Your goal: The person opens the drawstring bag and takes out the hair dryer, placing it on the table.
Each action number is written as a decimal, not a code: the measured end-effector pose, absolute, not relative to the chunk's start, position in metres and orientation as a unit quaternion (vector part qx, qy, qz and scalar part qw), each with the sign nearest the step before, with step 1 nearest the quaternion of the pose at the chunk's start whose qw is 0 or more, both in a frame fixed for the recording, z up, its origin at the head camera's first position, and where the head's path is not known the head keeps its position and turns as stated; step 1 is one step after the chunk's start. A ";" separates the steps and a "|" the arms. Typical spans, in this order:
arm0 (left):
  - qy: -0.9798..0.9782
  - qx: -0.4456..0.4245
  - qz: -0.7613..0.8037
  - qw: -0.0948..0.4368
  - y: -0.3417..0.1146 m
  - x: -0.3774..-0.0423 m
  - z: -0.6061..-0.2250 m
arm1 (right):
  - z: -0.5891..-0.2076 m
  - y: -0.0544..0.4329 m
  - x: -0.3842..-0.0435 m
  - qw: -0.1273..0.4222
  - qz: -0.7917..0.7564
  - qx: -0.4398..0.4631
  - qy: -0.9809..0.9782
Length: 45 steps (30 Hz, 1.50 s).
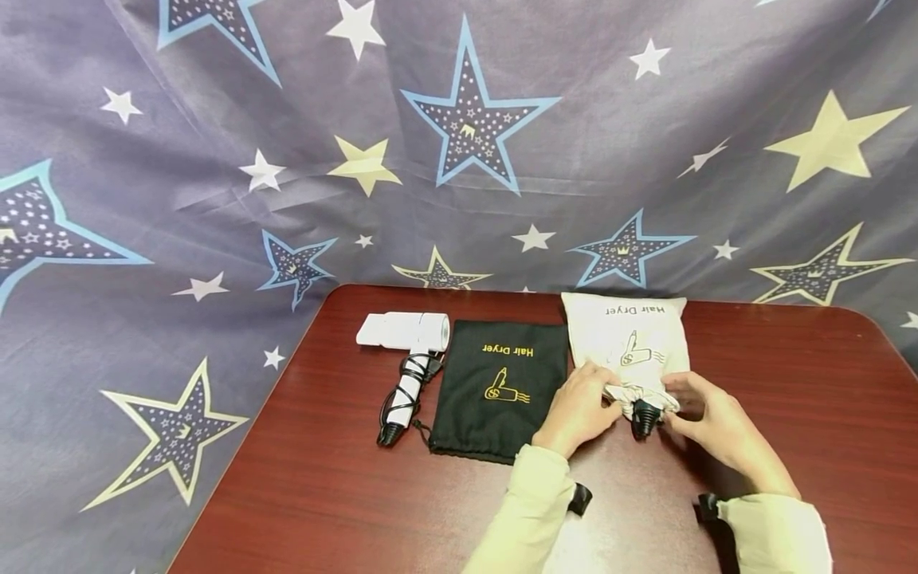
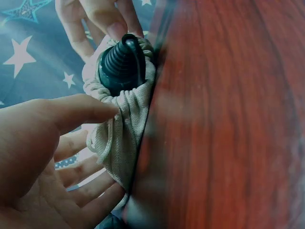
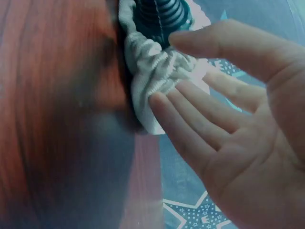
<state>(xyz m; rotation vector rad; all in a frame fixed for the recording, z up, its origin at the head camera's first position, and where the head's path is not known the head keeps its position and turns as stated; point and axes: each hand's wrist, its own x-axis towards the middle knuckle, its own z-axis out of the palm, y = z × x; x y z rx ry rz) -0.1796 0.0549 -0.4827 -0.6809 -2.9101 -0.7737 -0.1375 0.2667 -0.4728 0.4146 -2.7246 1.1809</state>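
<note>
A white cloth drawstring bag (image 1: 624,331) printed "Hair Dryer" lies at the back of the table, its gathered mouth facing the person. From that mouth pokes a ribbed black handle end (image 1: 645,418) with a loop of cord; the rest is hidden inside. At the mouth's left side, the left hand (image 1: 584,405) pinches the bunched cloth, thumb in front and fingers behind. On the opposite side the right hand (image 1: 717,418) holds the cloth between thumb and fingers, its thumb tip (image 3: 181,42) close to the black end.
Left of the white bag lies a flat black drawstring bag (image 1: 495,422) with yellow print. Beyond it is a white hair dryer (image 1: 409,331), black cord wound round its handle. A star-patterned curtain (image 1: 473,231) hangs behind the reddish-brown table (image 1: 323,494).
</note>
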 end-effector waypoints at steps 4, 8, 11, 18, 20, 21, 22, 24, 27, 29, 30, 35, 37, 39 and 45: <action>-0.945 -0.214 -0.244 0.032 0.057 -0.179 -0.482 | -0.472 0.263 -0.139 0.074 0.359 0.114 -0.923; -0.947 -0.207 -0.242 0.038 0.059 -0.178 -0.482 | -0.474 0.261 -0.140 0.084 0.338 0.112 -0.931; -0.949 -0.205 -0.234 0.046 0.060 -0.177 -0.482 | -0.474 0.259 -0.141 0.103 0.326 0.117 -0.933; -0.957 -0.205 -0.191 0.077 0.065 -0.177 -0.483 | -0.473 0.257 -0.142 0.125 0.306 0.126 -0.935; -0.957 -0.206 -0.185 0.085 0.067 -0.177 -0.483 | -0.472 0.257 -0.142 0.126 0.303 0.126 -0.936; -0.957 -0.206 -0.184 0.089 0.067 -0.177 -0.483 | -0.472 0.257 -0.142 0.126 0.303 0.125 -0.936; -0.957 -0.206 -0.184 0.093 0.067 -0.177 -0.483 | -0.471 0.256 -0.142 0.125 0.302 0.124 -0.937; -0.956 -0.205 -0.189 0.096 0.068 -0.176 -0.483 | -0.471 0.256 -0.141 0.120 0.303 0.120 -0.938; -0.954 -0.203 -0.199 0.093 0.068 -0.174 -0.485 | -0.472 0.256 -0.140 0.110 0.303 0.117 -0.939; -0.954 -0.198 -0.207 0.089 0.068 -0.173 -0.486 | -0.472 0.255 -0.139 0.105 0.302 0.117 -0.940; -0.954 -0.196 -0.210 0.087 0.068 -0.173 -0.487 | -0.472 0.255 -0.139 0.105 0.301 0.117 -0.941; -0.953 -0.182 -0.228 0.087 0.068 -0.174 -0.488 | -0.473 0.255 -0.140 0.110 0.300 0.120 -0.940; -0.951 -0.178 -0.235 0.091 0.068 -0.175 -0.488 | -0.472 0.255 -0.141 0.114 0.300 0.120 -0.939; -0.950 -0.176 -0.241 0.096 0.068 -0.176 -0.488 | -0.472 0.255 -0.142 0.117 0.302 0.120 -0.938; -0.947 -0.178 -0.247 0.104 0.070 -0.176 -0.490 | -0.472 0.256 -0.139 0.113 0.309 0.106 -0.938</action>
